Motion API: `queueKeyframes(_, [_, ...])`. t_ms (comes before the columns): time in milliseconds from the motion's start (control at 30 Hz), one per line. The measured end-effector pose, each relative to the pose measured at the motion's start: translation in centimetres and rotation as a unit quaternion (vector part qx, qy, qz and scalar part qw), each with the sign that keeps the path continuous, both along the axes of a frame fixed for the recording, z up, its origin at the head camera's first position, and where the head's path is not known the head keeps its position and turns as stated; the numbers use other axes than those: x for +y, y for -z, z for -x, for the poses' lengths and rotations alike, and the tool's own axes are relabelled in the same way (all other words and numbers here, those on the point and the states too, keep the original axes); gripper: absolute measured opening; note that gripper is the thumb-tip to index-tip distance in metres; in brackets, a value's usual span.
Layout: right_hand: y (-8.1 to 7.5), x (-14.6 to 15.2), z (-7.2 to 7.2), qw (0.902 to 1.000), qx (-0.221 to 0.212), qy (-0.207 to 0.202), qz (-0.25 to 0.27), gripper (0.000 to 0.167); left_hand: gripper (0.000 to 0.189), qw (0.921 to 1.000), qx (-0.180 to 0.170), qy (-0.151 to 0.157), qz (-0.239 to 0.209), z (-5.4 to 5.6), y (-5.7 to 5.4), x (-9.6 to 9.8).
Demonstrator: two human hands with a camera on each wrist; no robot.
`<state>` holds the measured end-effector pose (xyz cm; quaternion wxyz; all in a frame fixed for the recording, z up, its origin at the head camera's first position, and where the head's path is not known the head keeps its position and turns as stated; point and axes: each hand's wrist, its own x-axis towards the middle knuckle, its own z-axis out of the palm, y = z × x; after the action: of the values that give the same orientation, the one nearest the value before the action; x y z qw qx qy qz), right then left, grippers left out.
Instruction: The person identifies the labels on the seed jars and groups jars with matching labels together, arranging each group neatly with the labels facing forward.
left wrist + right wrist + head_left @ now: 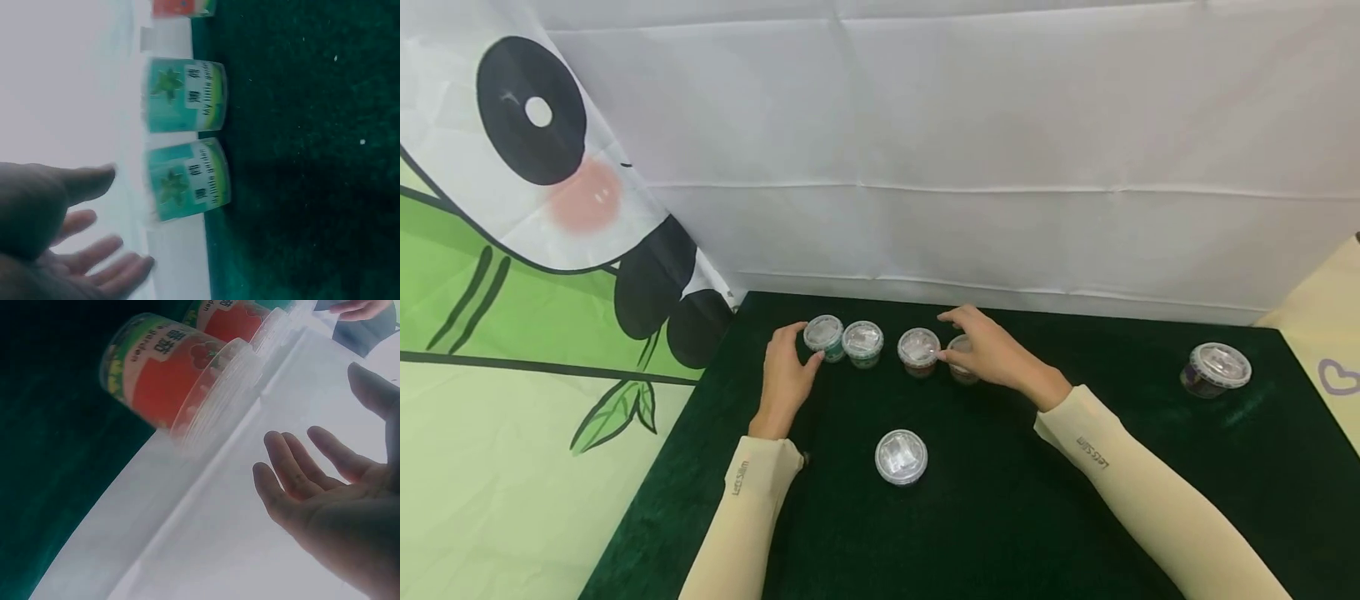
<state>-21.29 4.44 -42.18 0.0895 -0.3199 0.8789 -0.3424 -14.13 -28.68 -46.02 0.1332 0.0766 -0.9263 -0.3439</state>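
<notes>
Two lidded plastic cups with teal labels, the left teal cup (824,333) and the right teal cup (862,343), stand side by side. My left hand (786,375) is beside the left one, thumb and fingers spread around its side; in the left wrist view the fingers (128,278) hold nothing. Right of them are two cups with red tomato labels, a nearer red cup (919,350) and an outer red cup (165,381). Over the outer one, partly hiding it, is my right hand (992,350), thumb and fingers apart and holding nothing.
Another lidded cup (901,457) stands nearer on the dark green tablecloth (1000,500), between the forearms. A dark-filled lidded cup (1216,368) is far right. A white cloth backdrop (970,233) rises behind the table; a cartoon-printed cloth (550,317) hangs at left.
</notes>
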Motion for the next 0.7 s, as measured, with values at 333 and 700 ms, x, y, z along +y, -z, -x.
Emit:
queueKeyframes(333, [0.8, 2.8, -1.2, 0.9997, 0.023, 0.01, 0.009, 0.055, 0.064, 0.9989, -0.044, 0.005, 0.015, 2.9, 2.5, 0.1])
queueKeyframes(700, [1.0, 8.4, -1.8, 0.9971, 0.012, 0.075, -0.009, 0.058, 0.063, 0.9993, -0.028, -0.008, 0.023, 3.1, 3.4, 0.3])
